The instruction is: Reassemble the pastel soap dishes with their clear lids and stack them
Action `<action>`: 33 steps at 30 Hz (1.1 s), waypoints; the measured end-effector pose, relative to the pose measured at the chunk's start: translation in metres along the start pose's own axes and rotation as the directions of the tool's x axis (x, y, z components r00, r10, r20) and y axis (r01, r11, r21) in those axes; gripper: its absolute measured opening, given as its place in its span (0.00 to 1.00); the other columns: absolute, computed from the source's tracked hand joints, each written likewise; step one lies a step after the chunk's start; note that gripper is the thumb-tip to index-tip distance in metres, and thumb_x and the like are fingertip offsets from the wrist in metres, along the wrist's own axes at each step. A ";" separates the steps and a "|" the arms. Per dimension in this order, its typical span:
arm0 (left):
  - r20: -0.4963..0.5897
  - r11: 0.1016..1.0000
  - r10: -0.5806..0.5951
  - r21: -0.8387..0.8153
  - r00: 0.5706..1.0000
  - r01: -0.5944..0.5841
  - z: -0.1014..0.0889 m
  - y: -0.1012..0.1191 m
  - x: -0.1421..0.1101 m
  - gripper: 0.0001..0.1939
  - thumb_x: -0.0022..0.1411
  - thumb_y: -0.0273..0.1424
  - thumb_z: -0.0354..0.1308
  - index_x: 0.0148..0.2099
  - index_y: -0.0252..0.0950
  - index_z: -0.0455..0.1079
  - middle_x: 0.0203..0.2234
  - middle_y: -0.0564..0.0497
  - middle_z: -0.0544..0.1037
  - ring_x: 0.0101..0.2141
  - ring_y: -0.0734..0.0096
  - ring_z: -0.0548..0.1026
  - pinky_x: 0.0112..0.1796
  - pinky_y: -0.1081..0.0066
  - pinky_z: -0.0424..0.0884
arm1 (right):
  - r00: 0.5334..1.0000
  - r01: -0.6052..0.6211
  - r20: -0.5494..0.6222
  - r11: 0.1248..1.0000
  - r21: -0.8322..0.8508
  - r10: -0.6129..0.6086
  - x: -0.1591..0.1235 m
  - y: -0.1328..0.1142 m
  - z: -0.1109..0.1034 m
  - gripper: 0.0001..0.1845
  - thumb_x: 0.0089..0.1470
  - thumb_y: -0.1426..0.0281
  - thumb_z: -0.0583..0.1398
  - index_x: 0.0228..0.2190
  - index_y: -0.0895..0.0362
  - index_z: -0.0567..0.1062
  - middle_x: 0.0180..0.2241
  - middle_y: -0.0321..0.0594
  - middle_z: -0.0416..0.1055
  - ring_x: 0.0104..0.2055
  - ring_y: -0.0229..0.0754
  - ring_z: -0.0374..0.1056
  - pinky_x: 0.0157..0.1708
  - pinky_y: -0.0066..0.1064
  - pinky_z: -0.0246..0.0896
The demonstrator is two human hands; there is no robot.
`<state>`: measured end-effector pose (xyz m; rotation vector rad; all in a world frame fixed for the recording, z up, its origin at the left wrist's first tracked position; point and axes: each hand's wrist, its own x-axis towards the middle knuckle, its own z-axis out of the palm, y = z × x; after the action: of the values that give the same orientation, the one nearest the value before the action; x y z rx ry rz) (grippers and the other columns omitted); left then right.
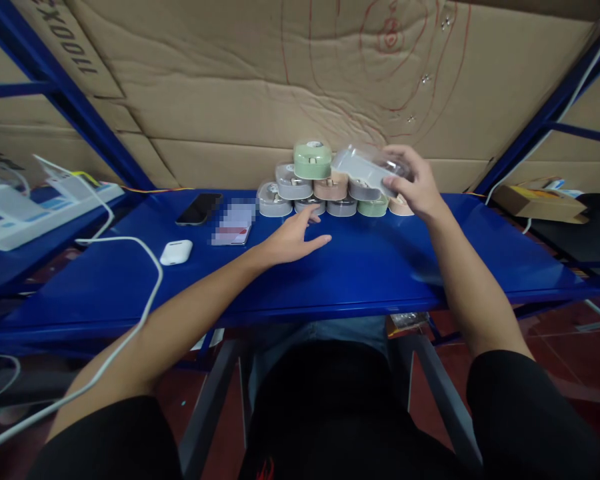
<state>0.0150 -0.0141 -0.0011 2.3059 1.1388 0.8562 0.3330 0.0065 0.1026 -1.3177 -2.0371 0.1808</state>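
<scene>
My right hand (411,181) grips a grey plastic box with a clear lid (363,167), tilted in the air beside the top of a stack. Small lidded boxes in grey, beige and green make up the stack, with a green box (313,161) on top at the left. Under it are a grey box (293,184) and a beige box (331,187). In the bottom row a green box (373,206) shows; the box at the right end is partly hidden by my right hand. My left hand (295,237), fingers spread, hovers in front of the bottom row.
On the blue table (360,273) lie a dark phone (199,209), a second phone with a lit screen (234,223) and a white earbud case (176,253). A white cable (153,287) crosses over my left arm. Cardboard (220,87) stands behind.
</scene>
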 end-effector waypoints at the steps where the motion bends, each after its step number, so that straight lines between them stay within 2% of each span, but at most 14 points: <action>1: -0.040 0.999 0.002 -0.034 0.999 -0.004 0.000 0.000 0.001 0.47 0.70 0.52 0.64 0.81 0.35 0.56 0.65 0.31 0.78 0.64 0.40 0.79 0.66 0.42 0.74 | 0.998 0.019 0.059 0.997 0.076 -0.024 -0.005 -0.001 0.001 0.45 0.58 0.47 0.66 0.71 0.49 0.70 0.69 0.48 0.75 0.72 0.66 0.69 0.66 0.56 0.69; 3: -0.106 0.995 0.018 -0.095 0.994 -0.028 -0.002 0.000 0.002 0.46 0.71 0.52 0.63 0.81 0.34 0.56 0.66 0.30 0.77 0.66 0.42 0.78 0.67 0.44 0.74 | 0.974 0.059 0.202 0.974 0.221 -0.104 -0.013 0.000 0.007 0.43 0.54 0.48 0.67 0.67 0.51 0.75 0.66 0.47 0.78 0.71 0.63 0.71 0.69 0.53 0.68; 6: -0.135 0.985 0.066 -0.147 0.989 -0.086 -0.003 -0.002 0.001 0.48 0.68 0.52 0.67 0.80 0.37 0.56 0.68 0.31 0.76 0.68 0.41 0.76 0.68 0.43 0.73 | 0.904 0.092 0.365 0.936 0.340 -0.222 -0.019 0.003 0.026 0.41 0.49 0.51 0.71 0.62 0.52 0.78 0.64 0.47 0.80 0.67 0.61 0.75 0.71 0.52 0.66; 10: -0.032 0.982 0.081 -0.166 0.996 -0.085 -0.002 -0.003 -0.001 0.58 0.57 0.51 0.78 0.81 0.41 0.56 0.69 0.32 0.76 0.68 0.35 0.76 0.69 0.35 0.71 | 0.832 0.150 0.446 0.907 0.393 -0.330 -0.021 0.002 0.049 0.41 0.47 0.55 0.75 0.61 0.51 0.79 0.66 0.45 0.78 0.67 0.60 0.75 0.72 0.52 0.66; 13: 0.016 0.989 0.065 -0.135 0.998 -0.063 0.000 -0.003 -0.003 0.59 0.55 0.52 0.81 0.79 0.42 0.59 0.70 0.32 0.76 0.69 0.31 0.76 0.68 0.33 0.71 | 0.803 0.185 0.471 0.903 0.387 -0.366 -0.023 -0.001 0.054 0.43 0.46 0.56 0.76 0.63 0.50 0.79 0.68 0.45 0.77 0.69 0.61 0.73 0.73 0.55 0.66; 18: 0.015 0.996 0.065 -0.063 0.998 -0.064 -0.002 -0.003 -0.002 0.58 0.53 0.54 0.81 0.78 0.39 0.62 0.69 0.32 0.76 0.67 0.32 0.77 0.68 0.35 0.72 | 0.792 0.187 0.489 0.907 0.377 -0.366 -0.024 0.000 0.057 0.50 0.46 0.56 0.77 0.68 0.51 0.75 0.72 0.48 0.73 0.73 0.65 0.69 0.76 0.59 0.62; 24: 0.011 0.994 0.101 -0.046 0.995 -0.101 -0.001 -0.006 -0.002 0.57 0.53 0.58 0.81 0.77 0.42 0.64 0.70 0.33 0.74 0.66 0.33 0.77 0.68 0.35 0.72 | 0.781 0.158 0.527 0.922 0.353 -0.335 -0.025 0.007 0.070 0.65 0.42 0.50 0.81 0.76 0.48 0.66 0.77 0.50 0.67 0.77 0.68 0.65 0.79 0.62 0.58; 29: 0.005 0.992 0.100 -0.076 0.995 -0.100 -0.001 -0.005 -0.002 0.59 0.55 0.56 0.80 0.80 0.41 0.61 0.74 0.32 0.71 0.68 0.34 0.75 0.69 0.37 0.71 | 0.806 0.112 0.517 0.933 0.341 -0.286 -0.026 0.008 0.072 0.77 0.39 0.49 0.83 0.81 0.49 0.57 0.78 0.55 0.64 0.78 0.71 0.63 0.79 0.63 0.58; 31: -0.019 0.991 0.101 -0.084 0.995 -0.103 -0.002 -0.004 -0.002 0.58 0.56 0.56 0.80 0.79 0.40 0.61 0.74 0.32 0.70 0.69 0.33 0.74 0.71 0.37 0.70 | 0.821 0.111 0.491 0.926 0.361 -0.290 -0.026 0.007 0.070 0.78 0.40 0.49 0.83 0.82 0.50 0.55 0.78 0.56 0.65 0.78 0.70 0.63 0.79 0.64 0.58; 33: -0.051 0.989 0.110 -0.092 0.993 -0.115 -0.003 -0.003 -0.001 0.58 0.56 0.56 0.80 0.79 0.40 0.62 0.75 0.33 0.70 0.70 0.33 0.74 0.71 0.37 0.69 | 0.835 0.127 0.460 0.919 0.373 -0.302 -0.025 0.007 0.068 0.75 0.43 0.48 0.82 0.81 0.50 0.57 0.76 0.56 0.67 0.78 0.70 0.64 0.78 0.65 0.58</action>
<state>0.0109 -0.0130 -0.0011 2.3008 0.9718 0.9871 0.3024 0.0048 0.0362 -0.8725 -2.4398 0.8068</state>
